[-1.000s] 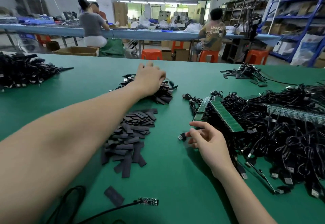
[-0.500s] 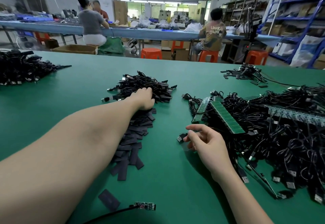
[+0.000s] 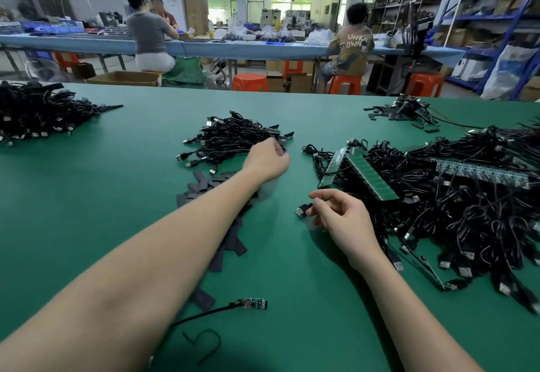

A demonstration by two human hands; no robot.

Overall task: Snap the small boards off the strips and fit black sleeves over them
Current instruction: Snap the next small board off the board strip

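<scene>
A: Where are the hands?

B: Apart. The left hand (image 3: 267, 161) reaches across the green table (image 3: 87, 196), its fingers curled down at the near edge of the middle cable pile (image 3: 230, 138). It is blurred, and I cannot tell whether it grips anything. The right hand (image 3: 342, 219) rests nearer the front, fingers loosely bent, thumb and forefinger closed on a black USB plug (image 3: 301, 211) that lies on the table.

A: And the boards?

B: The green board strips (image 3: 368, 173) lie tilted in the big tangle of cables (image 3: 467, 205) towards the right edge of the table, just beyond the right hand. Another strip (image 3: 482, 171) sits further right in the same tangle.

A: The sleeves?

B: A heap of flat black sleeves (image 3: 230, 240) lies in the middle of the table, partly under the left forearm. One loose sleeve (image 3: 203, 298) lies near the front edge, just beside a small board (image 3: 252, 303) that is already off its strip, bare, with its cable (image 3: 201, 313) trailing to the left.

A: Anything else on the table?

B: A cable heap (image 3: 38, 111) at the far left corner and a smaller bunch (image 3: 406, 110) by the far edge on the right. Behind the table, people sit on orange stools (image 3: 249, 82) at a long blue bench (image 3: 248, 47).
</scene>
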